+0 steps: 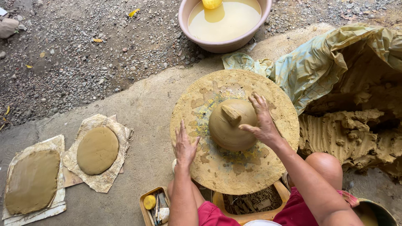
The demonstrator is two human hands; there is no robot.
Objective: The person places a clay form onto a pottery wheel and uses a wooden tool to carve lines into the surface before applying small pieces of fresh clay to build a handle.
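On the round clay-smeared wheel (251, 171), a domed clay mound (228, 127) is sitting at centre. Right hand (261, 119) is cupping its side, fingers open; left hand (185, 146) is lying flat, open, on the wheel's near edge.

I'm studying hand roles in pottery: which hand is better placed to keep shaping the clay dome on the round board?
Probably the right hand: it already rests on the clay dome, fingers spread over its side. The left hand lies flat on the round board beside the dome, apart from the clay.
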